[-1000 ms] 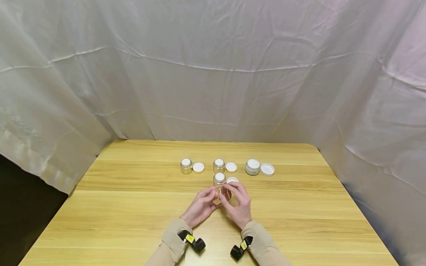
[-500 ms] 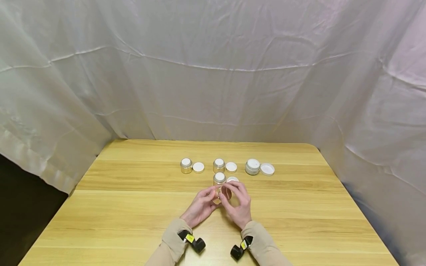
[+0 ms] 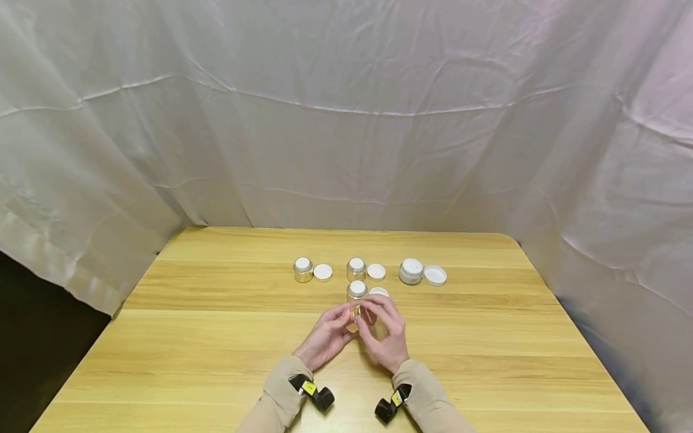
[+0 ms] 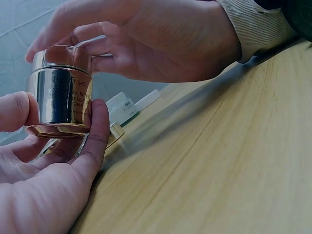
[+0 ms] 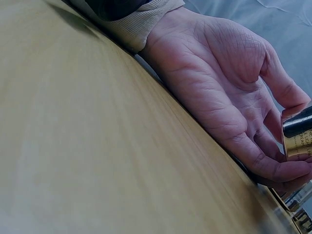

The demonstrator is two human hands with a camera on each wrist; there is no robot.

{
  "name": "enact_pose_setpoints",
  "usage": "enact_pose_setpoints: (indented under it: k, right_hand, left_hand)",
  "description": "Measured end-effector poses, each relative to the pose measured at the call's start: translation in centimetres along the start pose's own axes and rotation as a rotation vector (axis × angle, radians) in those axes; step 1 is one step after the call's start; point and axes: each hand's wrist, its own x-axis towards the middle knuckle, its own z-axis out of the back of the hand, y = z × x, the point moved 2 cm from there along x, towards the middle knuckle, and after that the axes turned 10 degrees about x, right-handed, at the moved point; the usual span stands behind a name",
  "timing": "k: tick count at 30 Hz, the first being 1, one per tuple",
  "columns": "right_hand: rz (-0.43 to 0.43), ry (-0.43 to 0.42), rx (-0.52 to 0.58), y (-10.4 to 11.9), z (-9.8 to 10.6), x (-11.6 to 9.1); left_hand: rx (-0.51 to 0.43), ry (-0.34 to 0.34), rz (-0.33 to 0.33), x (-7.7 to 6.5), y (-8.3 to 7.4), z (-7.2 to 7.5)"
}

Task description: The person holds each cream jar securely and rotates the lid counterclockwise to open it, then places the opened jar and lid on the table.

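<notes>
A shiny gold cream jar (image 4: 61,100) with printed text is held above the table between both hands. My left hand (image 3: 325,340) grips its body, thumb on one side and fingers round the other and beneath. At the top, my right hand (image 3: 388,337) has its fingers curled about the gold lid (image 4: 61,56), which sits on the jar. The right thumb is hidden in the left wrist view. Just beyond the hands stands a white-topped jar (image 3: 357,288), a white lid (image 3: 378,292) beside it, partly covered by the right fingers.
A back row holds a left jar (image 3: 303,272), a middle jar (image 3: 356,270) and a wider grey jar (image 3: 411,273). White-looking lids (image 3: 322,273) lie to the right of each. The wooden table (image 3: 189,337) ends at a grey curtain (image 3: 346,168).
The right hand's fingers have shifted very slightly at the lid. The left hand, the held jar and the jars on the table stay in place.
</notes>
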Motion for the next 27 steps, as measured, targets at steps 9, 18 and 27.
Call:
enact_pose_setpoints:
  k: [9, 18, 27]
  right_hand:
    - [-0.087, -0.053, -0.034, 0.46, 0.14, 0.11]
    - [-0.019, -0.018, -0.001, 0.12, -0.04, -0.01]
    - [-0.044, -0.014, -0.007, 0.44, 0.00, 0.22]
  left_hand:
    - [-0.017, 0.018, 0.002, 0.12, -0.05, -0.04]
    - [-0.007, 0.016, -0.006, 0.02, 0.08, 0.06]
    - [-0.012, 0.008, 0.001, 0.00, -0.02, -0.04]
